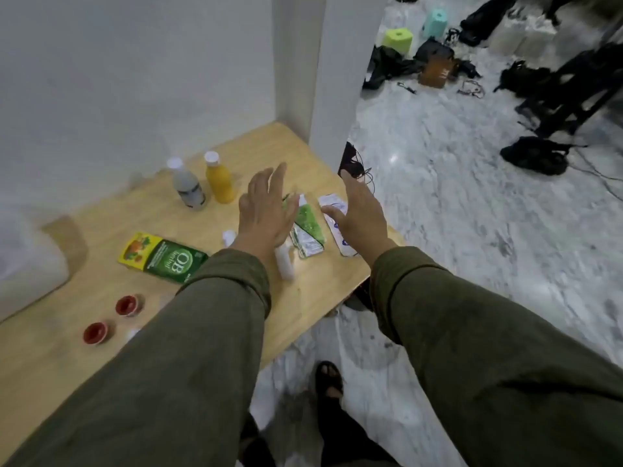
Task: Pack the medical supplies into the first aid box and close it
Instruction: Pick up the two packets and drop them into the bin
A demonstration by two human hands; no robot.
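Note:
Both my hands hover open over the right end of a wooden table [101, 251]. My left hand [266, 205] is above a white tube [285, 264] and a green sachet [308, 230]. My right hand [359, 214] is over a white-and-purple packet [332, 203] near the table's right edge. A green and yellow herbal medicine box [161, 257] lies left of my left arm. A grey bottle [187, 185] and a yellow bottle [219, 178] stand at the back. Two small red-lidded pots [127, 305] [96, 333] sit near the front left. A white box-like shape [30, 261] is at the far left, blurred.
A white wall and pillar [323, 79] border the table at the back. To the right lies marble floor [472, 214] with black bags, cables, a green and a teal stool. My sandalled foot [328, 379] is below the table edge.

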